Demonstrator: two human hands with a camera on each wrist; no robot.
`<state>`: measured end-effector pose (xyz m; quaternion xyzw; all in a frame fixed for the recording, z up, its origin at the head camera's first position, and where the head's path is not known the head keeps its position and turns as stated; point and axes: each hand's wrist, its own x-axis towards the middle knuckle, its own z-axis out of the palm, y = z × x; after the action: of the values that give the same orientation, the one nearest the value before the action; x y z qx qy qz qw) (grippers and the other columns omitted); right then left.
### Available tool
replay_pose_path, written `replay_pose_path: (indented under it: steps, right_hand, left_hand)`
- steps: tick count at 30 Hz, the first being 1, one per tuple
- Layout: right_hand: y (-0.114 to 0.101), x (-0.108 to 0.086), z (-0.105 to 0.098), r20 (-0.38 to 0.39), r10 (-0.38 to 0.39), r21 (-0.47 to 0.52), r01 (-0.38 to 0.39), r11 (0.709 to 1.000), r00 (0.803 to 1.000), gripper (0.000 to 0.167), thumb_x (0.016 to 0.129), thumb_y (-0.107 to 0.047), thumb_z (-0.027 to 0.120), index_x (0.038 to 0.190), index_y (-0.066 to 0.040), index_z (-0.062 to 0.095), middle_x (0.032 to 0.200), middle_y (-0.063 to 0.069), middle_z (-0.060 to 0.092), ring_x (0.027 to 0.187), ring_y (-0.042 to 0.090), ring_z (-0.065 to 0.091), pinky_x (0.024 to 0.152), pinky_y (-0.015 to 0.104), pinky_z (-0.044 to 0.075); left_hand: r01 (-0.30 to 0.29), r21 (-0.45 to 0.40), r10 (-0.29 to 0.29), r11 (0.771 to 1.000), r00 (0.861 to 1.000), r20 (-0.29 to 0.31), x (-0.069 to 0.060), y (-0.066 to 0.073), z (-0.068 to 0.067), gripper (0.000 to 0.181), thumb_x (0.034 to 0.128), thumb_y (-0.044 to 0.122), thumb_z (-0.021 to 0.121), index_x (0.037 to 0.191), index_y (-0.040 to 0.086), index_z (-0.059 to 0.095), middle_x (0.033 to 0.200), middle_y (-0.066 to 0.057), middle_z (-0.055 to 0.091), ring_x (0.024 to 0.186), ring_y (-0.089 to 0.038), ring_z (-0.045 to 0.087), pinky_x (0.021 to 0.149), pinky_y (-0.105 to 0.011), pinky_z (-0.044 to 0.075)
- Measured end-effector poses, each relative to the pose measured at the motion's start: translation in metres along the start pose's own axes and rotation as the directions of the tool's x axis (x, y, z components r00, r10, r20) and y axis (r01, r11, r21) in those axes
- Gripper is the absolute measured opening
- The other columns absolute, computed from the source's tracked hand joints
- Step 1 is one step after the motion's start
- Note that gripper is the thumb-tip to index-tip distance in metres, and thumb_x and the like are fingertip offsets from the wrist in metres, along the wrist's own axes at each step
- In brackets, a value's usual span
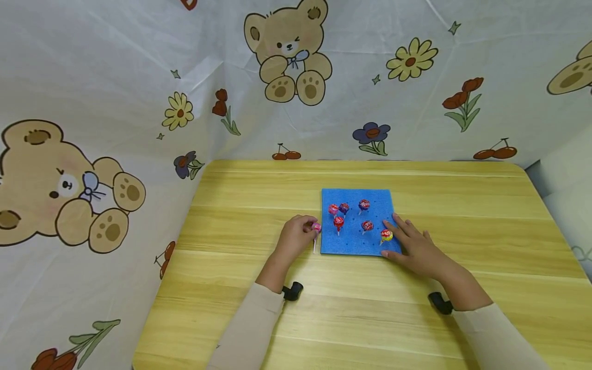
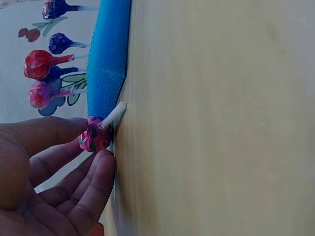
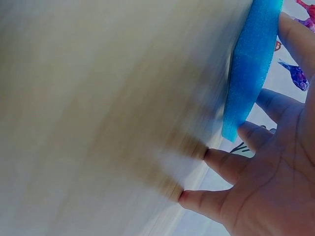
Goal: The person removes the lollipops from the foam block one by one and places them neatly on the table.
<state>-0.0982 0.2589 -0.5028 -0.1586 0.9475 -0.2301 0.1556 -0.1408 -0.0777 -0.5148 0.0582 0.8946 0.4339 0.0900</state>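
Observation:
Left of the blue foam board [image 1: 356, 244], my left hand [image 1: 295, 239] pinches a pink-wrapped lollipop [image 2: 93, 136] by its candy end. In the head view the white stick [image 1: 315, 245] hangs downward beside the board's edge. Fingers of my right hand [image 1: 418, 252] are spread over the board's right edge, and some of its fingertips touch the table in the right wrist view. Several lollipops stand in the board, among them a pink one [image 1: 333, 209], a red one [image 1: 338, 222] and a yellow one [image 1: 386, 235] close to my right hand.
Small dark holes dot the board's surface. Under it lies a wood-grain table [image 1: 361, 329]. A white cloth [image 1: 342, 103] printed with bears and flowers hangs behind the table and along its left side.

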Motion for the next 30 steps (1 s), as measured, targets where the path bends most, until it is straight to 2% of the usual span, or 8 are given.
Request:
replay_pose_path:
  steps: [10, 17, 23, 30]
  right_hand:
    - [0.001, 0.002, 0.0, -0.001, 0.003, -0.003, -0.003, 1.0, 1.0, 0.088, 0.094, -0.057, 0.062, 0.162, -0.019, 0.023, 0.17, 0.019, 0.01, 0.15, 0.057, 0.011, 0.107, 0.086, 0.009]
    - [0.001, 0.002, 0.0, 0.001, 0.006, -0.003, -0.006, 1.0, 1.0, 0.088, 0.094, -0.058, 0.062, 0.163, -0.018, 0.022, 0.17, 0.019, 0.009, 0.15, 0.058, 0.009, 0.107, 0.086, 0.008]
    - [0.0, 0.001, 0.0, -0.004, 0.007, -0.015, -0.007, 1.0, 1.0, 0.088, 0.094, -0.058, 0.062, 0.162, -0.018, 0.024, 0.17, 0.018, 0.01, 0.151, 0.057, 0.01, 0.108, 0.085, 0.008]
    - [-0.002, 0.0, 0.001, -0.004, 0.003, -0.038, -0.003, 0.999, 1.0, 0.088, 0.094, -0.059, 0.061, 0.162, -0.017, 0.023, 0.17, 0.019, 0.011, 0.15, 0.058, 0.013, 0.108, 0.085, 0.01]
  left_hand:
    - [-0.023, 0.045, 0.025, 0.999, 0.999, -0.042, -0.002, 0.003, -0.006, 0.028, 0.0941, 0.015, 0.07, 0.121, 0.007, 0.071, 0.111, -0.009, 0.068, 0.091, -0.018, 0.068, 0.077, -0.03, 0.057]
    - [-0.031, -0.007, 0.03, 0.999, 0.996, -0.083, -0.006, 0.006, -0.014, 0.03, 0.0935, 0.018, 0.072, 0.122, 0.009, 0.071, 0.118, -0.007, 0.069, 0.102, -0.023, 0.068, 0.085, -0.037, 0.058]
    - [-0.049, -0.062, 0.043, 0.997, 0.993, -0.106, -0.009, 0.01, -0.019, 0.031, 0.0936, 0.016, 0.07, 0.124, 0.009, 0.071, 0.12, -0.005, 0.068, 0.106, -0.023, 0.067, 0.083, -0.037, 0.059]
    - [-0.115, -0.08, 0.104, 0.99, 0.986, -0.129, -0.011, 0.015, -0.019, 0.031, 0.0965, 0.019, 0.069, 0.126, 0.01, 0.069, 0.12, -0.003, 0.068, 0.104, -0.019, 0.066, 0.083, -0.033, 0.06]
